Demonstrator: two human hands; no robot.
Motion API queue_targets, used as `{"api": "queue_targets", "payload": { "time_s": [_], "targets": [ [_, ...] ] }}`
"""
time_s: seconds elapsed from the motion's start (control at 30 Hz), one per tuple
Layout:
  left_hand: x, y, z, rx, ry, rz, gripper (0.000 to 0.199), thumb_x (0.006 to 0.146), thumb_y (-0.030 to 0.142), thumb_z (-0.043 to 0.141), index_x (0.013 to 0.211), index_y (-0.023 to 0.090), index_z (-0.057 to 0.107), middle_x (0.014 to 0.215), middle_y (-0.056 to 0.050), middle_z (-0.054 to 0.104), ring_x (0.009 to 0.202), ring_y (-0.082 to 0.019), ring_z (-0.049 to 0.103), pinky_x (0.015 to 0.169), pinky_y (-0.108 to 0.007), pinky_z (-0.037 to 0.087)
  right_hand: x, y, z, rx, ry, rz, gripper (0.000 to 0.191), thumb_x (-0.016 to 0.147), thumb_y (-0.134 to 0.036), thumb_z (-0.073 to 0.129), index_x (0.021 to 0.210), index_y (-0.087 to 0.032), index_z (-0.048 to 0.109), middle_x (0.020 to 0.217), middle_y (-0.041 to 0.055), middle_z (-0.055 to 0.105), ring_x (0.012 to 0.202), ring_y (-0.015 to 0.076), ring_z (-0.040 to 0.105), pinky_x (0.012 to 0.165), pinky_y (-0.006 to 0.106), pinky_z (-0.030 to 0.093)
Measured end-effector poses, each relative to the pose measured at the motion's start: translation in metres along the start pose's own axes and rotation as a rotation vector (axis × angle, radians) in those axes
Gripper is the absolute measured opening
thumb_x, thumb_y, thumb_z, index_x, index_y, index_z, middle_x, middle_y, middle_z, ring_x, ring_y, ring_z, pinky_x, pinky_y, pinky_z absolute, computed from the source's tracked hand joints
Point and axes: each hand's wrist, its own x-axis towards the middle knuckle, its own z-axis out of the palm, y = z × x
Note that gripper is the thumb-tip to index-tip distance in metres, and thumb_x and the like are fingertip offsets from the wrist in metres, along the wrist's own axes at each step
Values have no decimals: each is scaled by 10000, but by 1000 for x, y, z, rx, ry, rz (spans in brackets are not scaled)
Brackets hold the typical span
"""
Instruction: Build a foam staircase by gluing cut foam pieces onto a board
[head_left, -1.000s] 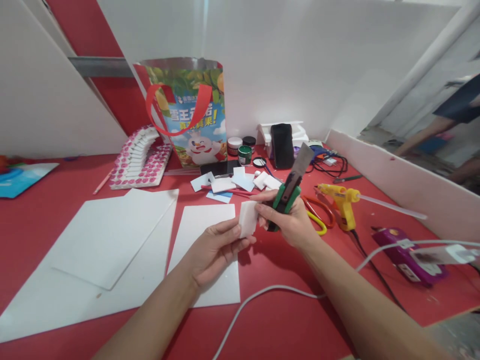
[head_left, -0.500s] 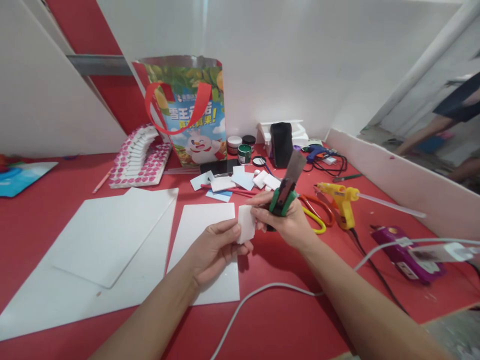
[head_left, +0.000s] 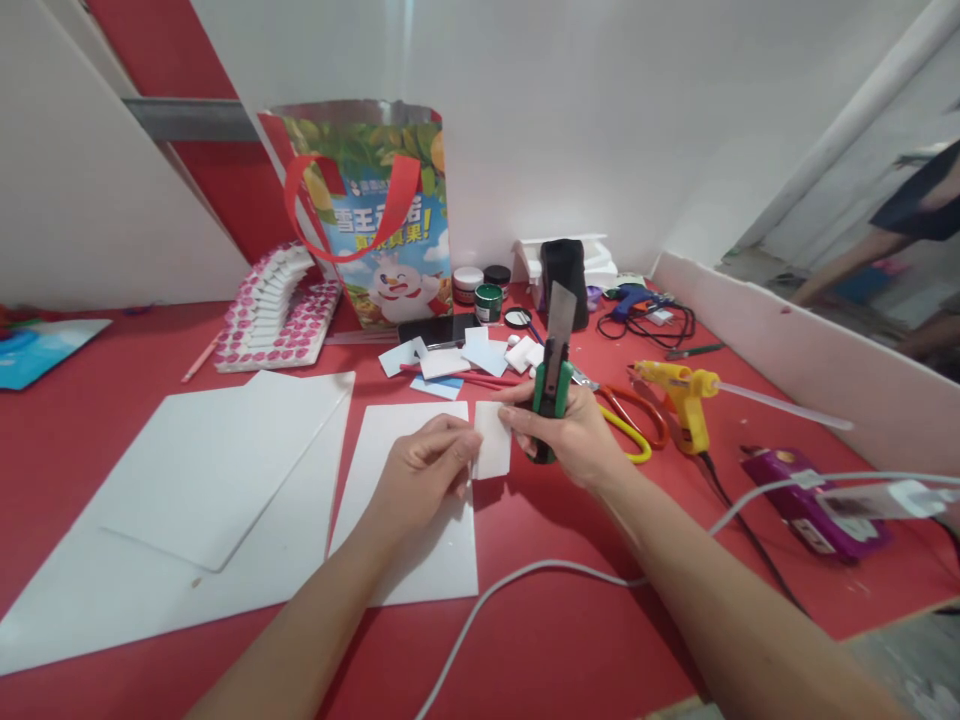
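Between my two hands a small white foam board piece [head_left: 492, 441] is held up above the red table. My left hand [head_left: 430, 465] pinches its left edge between thumb and fingers. My right hand [head_left: 577, 432] grips a green and black utility knife [head_left: 553, 392], blade out and pointing up, while its thumb and forefinger touch the piece's right edge. Under and behind my left hand lies a white foam board sheet [head_left: 405, 560]. Several small white and pale blue cut pieces [head_left: 444, 362] are scattered just beyond my hands.
Larger white boards [head_left: 217, 480] lie at left. On the right are scissors [head_left: 637, 437], a yellow glue gun [head_left: 686, 395] and a purple power strip [head_left: 814, 505]. A white cable [head_left: 540, 568] crosses the front. A colourful bag [head_left: 375, 220] stands behind; another person's arm [head_left: 847, 265] shows far right.
The knife has turned more upright and shifted slightly left. My left fingers have curled in at the piece's left edge, and the piece now faces me more squarely.
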Motion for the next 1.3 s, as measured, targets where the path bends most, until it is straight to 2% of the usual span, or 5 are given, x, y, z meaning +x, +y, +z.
{"api": "queue_targets", "payload": {
  "time_s": [0.27,0.43,0.93,1.1,1.3],
  "targets": [
    [-1,-1,4,-202,-15,-25,329,894,496,676,956,173,658,602,31,597,404,-97,527,386,-217,388,4,-8,-2,305,-104,295,329,557,-252,927,791,-126,733,446,-84,466,413,20,345,398,158,250],
    [-2,2,7,-328,-71,-20,517,907,410,694,1356,226,515,675,54,604,471,-121,615,409,-216,473,6,-5,-1,317,-135,329,354,542,-255,939,785,-124,718,460,-91,452,423,14,329,400,148,235],
    [-2,1,8,-323,-96,-71,439,890,420,700,1250,215,554,795,4,668,534,-157,675,486,-287,567,2,-4,3,224,-106,331,307,568,-265,915,773,-135,727,411,-73,502,388,45,388,416,192,263],
    [-2,0,9,-321,-50,-129,547,792,373,799,1295,241,629,1031,-27,661,686,-192,750,693,-373,620,4,-5,-4,139,15,205,289,606,-266,895,818,-126,757,436,-63,538,415,56,421,427,201,315],
    [-1,-4,13,-165,-14,-124,357,825,365,763,1081,120,722,837,-81,748,803,-237,747,842,-413,589,2,-10,-5,-82,133,11,272,633,-312,859,814,-128,775,435,-50,537,414,82,444,434,235,323]
  ]
}}
